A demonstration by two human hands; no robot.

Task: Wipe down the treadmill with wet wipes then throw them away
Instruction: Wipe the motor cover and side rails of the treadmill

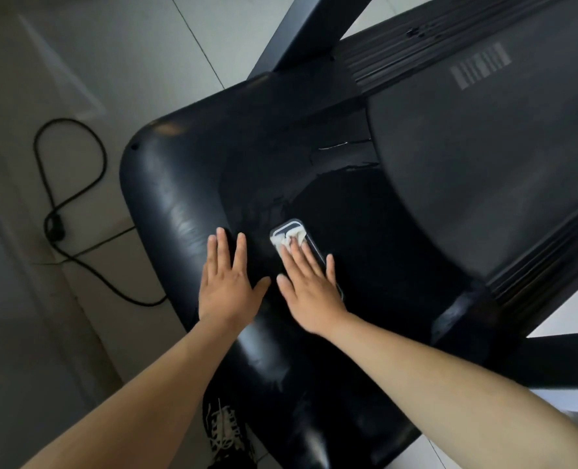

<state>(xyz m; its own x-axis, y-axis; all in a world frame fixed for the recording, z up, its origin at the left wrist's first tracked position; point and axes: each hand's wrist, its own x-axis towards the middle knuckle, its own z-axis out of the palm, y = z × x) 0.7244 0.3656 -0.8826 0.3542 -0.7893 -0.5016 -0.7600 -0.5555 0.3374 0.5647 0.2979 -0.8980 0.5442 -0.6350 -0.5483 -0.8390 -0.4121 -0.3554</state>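
The black treadmill (179, 184) fills the middle of the head view, its motor cover near me and its belt (467, 170) running off to the upper right. My right hand (309, 286) lies flat with straight fingers on a white wet wipe (286, 243), pressing it onto a small oblong panel (289, 228) with a light rim on the cover. Most of the wipe is hidden under my fingers. My left hand (228, 282) rests flat and open on the cover just to the left, holding nothing.
A black power cable (74, 198) loops over the pale tiled floor (78, 62) at the left. A dark upright post (301, 32) rises at the top, and another bar (551, 360) crosses at the lower right. My shoe (226, 431) with white laces stands below the cover.
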